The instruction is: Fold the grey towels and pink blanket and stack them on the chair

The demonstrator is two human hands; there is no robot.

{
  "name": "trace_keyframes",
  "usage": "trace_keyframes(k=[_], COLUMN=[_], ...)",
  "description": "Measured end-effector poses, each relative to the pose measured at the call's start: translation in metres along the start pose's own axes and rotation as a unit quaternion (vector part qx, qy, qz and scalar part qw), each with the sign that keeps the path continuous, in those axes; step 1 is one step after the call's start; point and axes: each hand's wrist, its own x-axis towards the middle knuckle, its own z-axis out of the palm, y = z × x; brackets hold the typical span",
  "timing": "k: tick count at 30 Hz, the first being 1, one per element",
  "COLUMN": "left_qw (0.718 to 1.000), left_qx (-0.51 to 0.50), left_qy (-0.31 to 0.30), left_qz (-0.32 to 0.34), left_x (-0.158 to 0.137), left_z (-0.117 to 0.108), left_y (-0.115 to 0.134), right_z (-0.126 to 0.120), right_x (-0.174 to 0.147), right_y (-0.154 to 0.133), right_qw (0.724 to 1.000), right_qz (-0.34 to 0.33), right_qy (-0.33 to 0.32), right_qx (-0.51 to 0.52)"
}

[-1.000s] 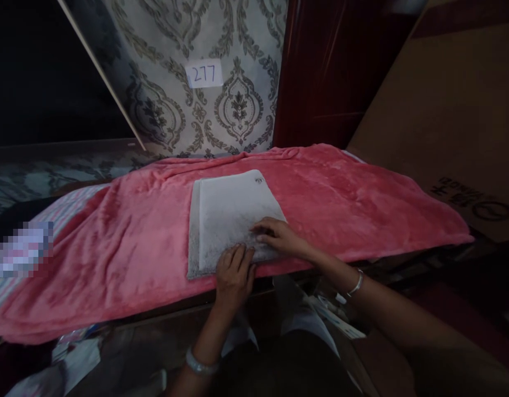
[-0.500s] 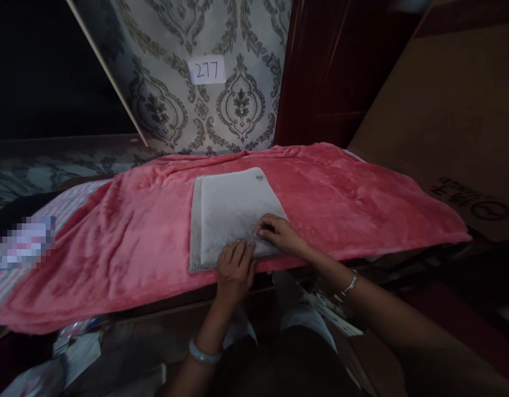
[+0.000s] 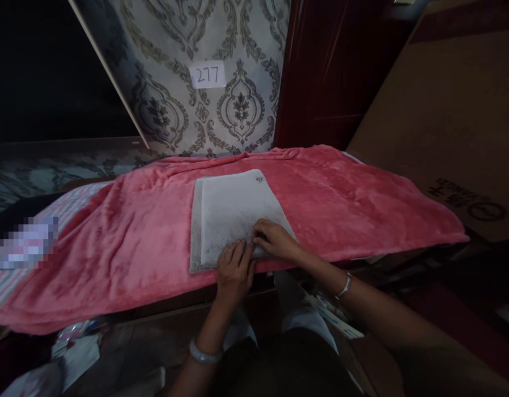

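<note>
A folded grey towel (image 3: 233, 207) lies on a pink plush blanket (image 3: 150, 237), with a small dark emblem at its far right corner. My left hand (image 3: 235, 267) rests on the towel's near edge, its fingers laid flat on the cloth. Close beside it, my right hand (image 3: 274, 240) is over the near right part of the towel, thumb and forefinger curled into a pinch. Whatever sits between those fingertips, if anything, is too small to make out. The two hands almost touch.
A dark screen (image 3: 59, 71) stands at the back left, and a large cardboard box (image 3: 436, 116) at the right. Patterned wallpaper bears a paper marked 277 (image 3: 208, 74). Striped cloth (image 3: 82, 194) shows under the blanket at left. Papers (image 3: 82, 358) lie below the near edge.
My right hand has shifted slightly left and nearer to my left hand, still pinched. My left hand stays in place on the towel.
</note>
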Motion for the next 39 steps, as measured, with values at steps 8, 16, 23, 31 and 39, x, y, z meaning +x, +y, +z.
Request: trace_keyframes(k=[8, 16, 23, 31, 39], left_qw=[1.000, 1.000, 0.999, 0.999, 0.993], left_qx=[-0.011, -0.006, -0.013, -0.006, -0.070], left_qy=[-0.007, -0.024, -0.039, -0.033, -0.092], left_qz=[-0.002, 0.013, 0.012, 0.005, -0.022], left_x=[0.001, 0.004, 0.005, 0.003, 0.027], left_z=[-0.001, -0.002, -0.003, -0.003, -0.025], left_y=[0.001, 0.000, 0.000, 0.000, -0.013], right_z=[0.003, -0.002, -0.003, -0.062, -0.078], right_x=[-0.001, 0.006, 0.010, -0.041, -0.126], right_y=[0.000, -0.009, -0.007, -0.015, -0.016], right_qw=[0.997, 0.990, 0.977, 0.900, 0.983], right_qz=[0.045, 0.109, 0.121, 0.123, 0.129], right_qy=[-0.017, -0.085, -0.112, -0.147, -0.131], right_qx=[0.065, -0.007, 0.133, 0.391, -0.029])
